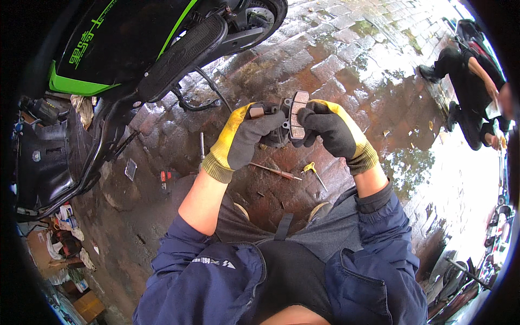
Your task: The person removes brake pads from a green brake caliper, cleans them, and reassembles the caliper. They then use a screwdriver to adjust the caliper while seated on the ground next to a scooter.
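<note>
Brake pad [298, 116] is up in front of the body, between the two hands, above the wet paving [330, 67]. Right hand [338, 132] has it pinched by the right edge, fingers closed on it; finger grip behind the pad is hidden. Left hand [246, 138] is wrapped around a dark metal block [275, 140], probably a caliper, thumb across the top, just beside the pad; can't tell if the thumb touches it.

Handling: pad should be rigid, small but dense, easy one-handed. Brown face looks like hard, brittle blocks; a drop on paving could chip it. Grease off the gloves [352, 120] would foul that face, so hold by edges or metal ears. Block likely heavier, maybe slick; full palm grip suits it.
</note>
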A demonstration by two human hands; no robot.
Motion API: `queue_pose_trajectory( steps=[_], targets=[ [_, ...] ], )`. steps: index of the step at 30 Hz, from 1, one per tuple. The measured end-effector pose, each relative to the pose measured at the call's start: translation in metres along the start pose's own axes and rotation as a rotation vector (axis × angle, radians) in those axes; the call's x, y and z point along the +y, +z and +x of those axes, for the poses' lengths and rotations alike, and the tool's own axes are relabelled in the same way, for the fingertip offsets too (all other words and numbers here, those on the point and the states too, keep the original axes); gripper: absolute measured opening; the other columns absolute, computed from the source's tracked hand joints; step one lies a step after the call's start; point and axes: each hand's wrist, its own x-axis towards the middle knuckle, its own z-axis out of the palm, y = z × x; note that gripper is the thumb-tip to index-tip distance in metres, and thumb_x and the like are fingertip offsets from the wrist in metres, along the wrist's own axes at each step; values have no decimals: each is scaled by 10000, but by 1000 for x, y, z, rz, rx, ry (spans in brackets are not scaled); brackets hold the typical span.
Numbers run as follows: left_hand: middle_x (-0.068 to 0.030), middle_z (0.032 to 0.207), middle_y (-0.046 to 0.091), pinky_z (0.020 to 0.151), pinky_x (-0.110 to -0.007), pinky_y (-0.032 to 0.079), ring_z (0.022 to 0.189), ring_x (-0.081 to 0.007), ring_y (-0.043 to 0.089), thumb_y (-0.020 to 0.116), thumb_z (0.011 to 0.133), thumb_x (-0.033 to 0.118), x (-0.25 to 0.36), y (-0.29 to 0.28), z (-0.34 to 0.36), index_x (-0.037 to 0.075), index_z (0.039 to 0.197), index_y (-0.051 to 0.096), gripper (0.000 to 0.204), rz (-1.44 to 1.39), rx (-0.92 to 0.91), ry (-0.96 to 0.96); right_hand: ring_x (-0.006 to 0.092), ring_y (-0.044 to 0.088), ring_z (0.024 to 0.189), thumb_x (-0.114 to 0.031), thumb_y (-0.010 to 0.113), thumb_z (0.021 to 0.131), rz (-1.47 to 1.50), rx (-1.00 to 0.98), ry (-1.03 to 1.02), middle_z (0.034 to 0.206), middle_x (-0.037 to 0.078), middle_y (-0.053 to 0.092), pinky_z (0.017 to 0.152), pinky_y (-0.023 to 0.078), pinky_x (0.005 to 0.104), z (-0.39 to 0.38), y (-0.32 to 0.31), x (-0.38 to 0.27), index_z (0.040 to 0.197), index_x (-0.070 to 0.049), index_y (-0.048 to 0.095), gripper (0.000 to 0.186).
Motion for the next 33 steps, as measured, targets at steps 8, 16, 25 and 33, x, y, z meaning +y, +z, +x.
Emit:
queue_pose_trajectory(
  steps=[8,16,25,33],
  targets=[
    [-42,1058,760,867,-293,597,953,-122,728,682,1052,171,9,12,1,2,1222,709,242,39,60,-22,142,699,752,-236,654,989,-105,38,17,889,36,740,706,564,296,-3,1,-9,1071,-33,708,226],
    [-34,1052,747,870,-308,599,961,-122,716,721,1035,179,5,6,1,20,1214,710,239,-112,93,-48,128,698,734,-219,660,997,-76,59,43,885,49,754,691,552,282,-4,3,-14,1041,-27,709,204],
    [-102,1241,732,949,-338,606,1112,-192,723,630,1078,181,-27,-25,8,-26,1299,673,306,-140,112,-56,117,678,731,-221,667,987,-185,116,47,837,28,724,690,543,283,-3,7,-16,1081,-6,722,241],
    [-101,1194,753,901,-357,646,1046,-208,764,578,1089,164,-14,-1,6,-8,1295,676,286,-12,182,-64,134,743,764,-225,681,965,-155,37,56,865,46,754,718,564,278,-2,2,-10,1071,-13,715,240]
  ],
)
